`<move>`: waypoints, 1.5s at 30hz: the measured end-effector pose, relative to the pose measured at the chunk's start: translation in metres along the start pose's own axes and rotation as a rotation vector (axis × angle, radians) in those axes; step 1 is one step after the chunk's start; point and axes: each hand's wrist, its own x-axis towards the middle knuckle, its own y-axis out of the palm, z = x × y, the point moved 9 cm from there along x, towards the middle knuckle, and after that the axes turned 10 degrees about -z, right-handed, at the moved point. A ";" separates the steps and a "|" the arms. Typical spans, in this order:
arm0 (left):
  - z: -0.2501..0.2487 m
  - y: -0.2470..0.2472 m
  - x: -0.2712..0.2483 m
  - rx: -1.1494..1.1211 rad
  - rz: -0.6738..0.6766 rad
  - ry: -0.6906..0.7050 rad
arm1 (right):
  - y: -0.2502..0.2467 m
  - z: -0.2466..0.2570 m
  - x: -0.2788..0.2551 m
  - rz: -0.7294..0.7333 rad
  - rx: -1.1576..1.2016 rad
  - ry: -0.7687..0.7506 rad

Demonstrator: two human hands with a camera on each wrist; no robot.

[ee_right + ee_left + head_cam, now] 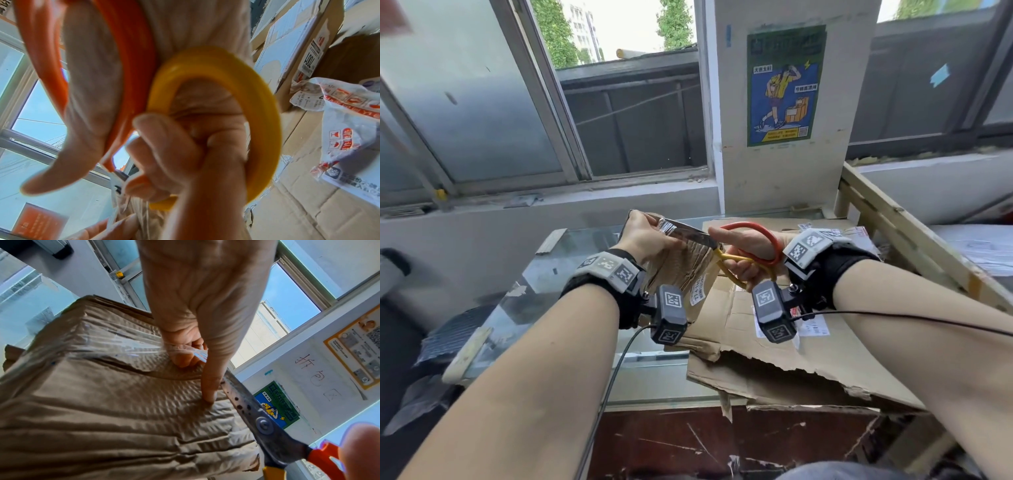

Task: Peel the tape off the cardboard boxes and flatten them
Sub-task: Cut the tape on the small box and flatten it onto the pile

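A small crumpled cardboard box (688, 270) is held up over the glass table, my left hand (650, 236) gripping its top. In the left wrist view the box (102, 410) fills the frame, and the curled fingers of my left hand (191, 353) pinch a strip of clear tape (127, 347) that stretches from the box. My right hand (743, 253) grips scissors (753, 240) with one orange and one yellow loop. Their steel blade (688, 231) lies along the box's top edge next to the left hand. The right wrist view shows fingers through the yellow loop (257, 113).
Flattened cardboard sheets (791, 349) with shipping labels lie on the glass table (544, 284) under my right arm. A wooden frame (893, 219) runs along the right. A pillar with a poster (784, 85) and windows stand behind. Boxes and a printed plastic bag (345, 129) lie at right.
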 end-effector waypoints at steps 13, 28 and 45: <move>0.004 -0.007 0.004 -0.014 -0.098 0.067 | -0.028 0.006 0.020 -0.321 -0.096 0.009; 0.041 -0.099 0.002 0.061 -0.561 0.232 | -0.015 0.009 0.083 -0.727 -0.888 0.029; 0.099 -0.147 0.023 -0.238 -0.400 0.160 | 0.055 -0.018 0.185 -0.523 -0.673 0.050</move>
